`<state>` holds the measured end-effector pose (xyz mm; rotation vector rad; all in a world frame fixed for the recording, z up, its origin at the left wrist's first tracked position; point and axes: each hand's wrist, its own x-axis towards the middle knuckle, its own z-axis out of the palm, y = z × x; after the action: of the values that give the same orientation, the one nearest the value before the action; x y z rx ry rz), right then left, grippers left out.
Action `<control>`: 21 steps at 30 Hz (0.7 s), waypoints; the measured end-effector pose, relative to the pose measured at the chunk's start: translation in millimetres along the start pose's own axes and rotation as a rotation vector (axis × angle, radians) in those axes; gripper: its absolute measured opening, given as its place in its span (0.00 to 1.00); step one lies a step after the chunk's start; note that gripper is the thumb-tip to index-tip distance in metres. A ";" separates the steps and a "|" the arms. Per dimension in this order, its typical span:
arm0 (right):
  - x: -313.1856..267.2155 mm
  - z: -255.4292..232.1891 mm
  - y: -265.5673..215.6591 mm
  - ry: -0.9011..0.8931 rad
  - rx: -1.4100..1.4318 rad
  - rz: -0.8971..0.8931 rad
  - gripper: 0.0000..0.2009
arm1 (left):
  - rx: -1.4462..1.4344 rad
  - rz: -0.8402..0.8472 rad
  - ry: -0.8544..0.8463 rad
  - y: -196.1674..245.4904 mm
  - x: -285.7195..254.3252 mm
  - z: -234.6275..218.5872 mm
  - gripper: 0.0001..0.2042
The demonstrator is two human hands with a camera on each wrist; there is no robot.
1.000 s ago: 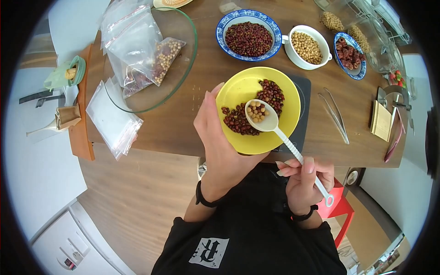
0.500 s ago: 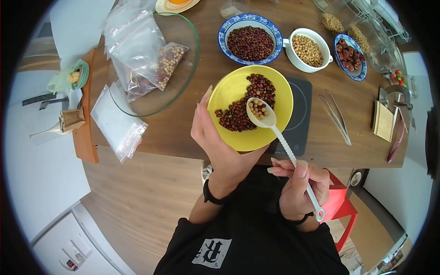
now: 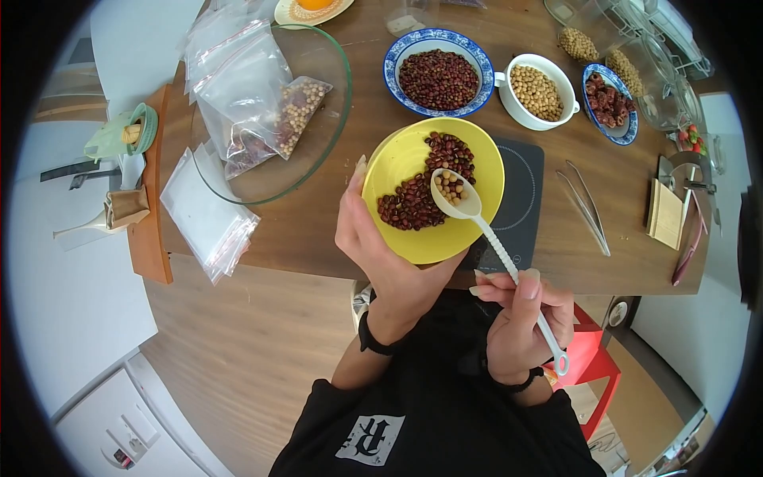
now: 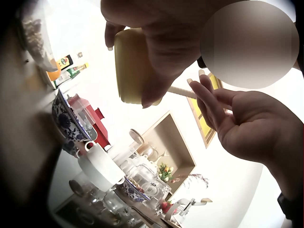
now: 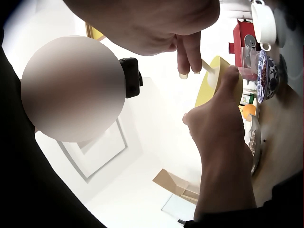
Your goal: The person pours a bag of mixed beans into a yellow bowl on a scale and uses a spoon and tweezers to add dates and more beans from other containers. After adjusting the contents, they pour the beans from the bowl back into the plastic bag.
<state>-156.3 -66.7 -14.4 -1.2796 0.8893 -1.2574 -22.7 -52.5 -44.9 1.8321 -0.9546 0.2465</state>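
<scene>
My left hand (image 3: 393,258) grips a yellow bowl (image 3: 397,167) from its left side, above the table's front edge. Dark red beans (image 3: 413,205) lie in a curved band inside the bowl. Pinched by its handle in my right hand (image 3: 531,322) is a white spoon (image 3: 501,250) with a ribbed handle and a ring at the end. Its scoop is inside the bowl, among the red beans, and carries several pale round beans (image 3: 451,189). In the left wrist view the yellow bowl (image 4: 130,66) shows from the side, with fingers round it.
Behind stand a blue-and-white bowl of red beans (image 3: 439,79), a white handled cup of pale beans (image 3: 536,91) and a small dish of dark red pieces (image 3: 610,103). A glass bowl (image 3: 347,111) with zip bags is at left. Tongs (image 3: 586,208) lie right of a black hotplate (image 3: 524,183).
The yellow bowl and spoon have shifted slightly left relative to the table, uncovering more of the hotplate. The spoon stays in the bowl with pale beans in it, and both hands keep their hold.
</scene>
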 end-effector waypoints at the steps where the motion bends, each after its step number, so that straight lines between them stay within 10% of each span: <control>1: 0.6 0.2 -0.2 0.000 0.000 0.000 0.06 | -0.031 -0.008 -0.003 1.4 2.3 0.4 0.52; 21: 22.3 12.2 -12.1 0.068 0.027 0.088 0.07 | -0.051 0.000 0.003 -3.8 -2.3 4.6 0.51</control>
<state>-142.9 -84.4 2.9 -1.1699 0.9635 -1.2456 -22.6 -54.6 -50.9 1.7845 -0.9507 0.2223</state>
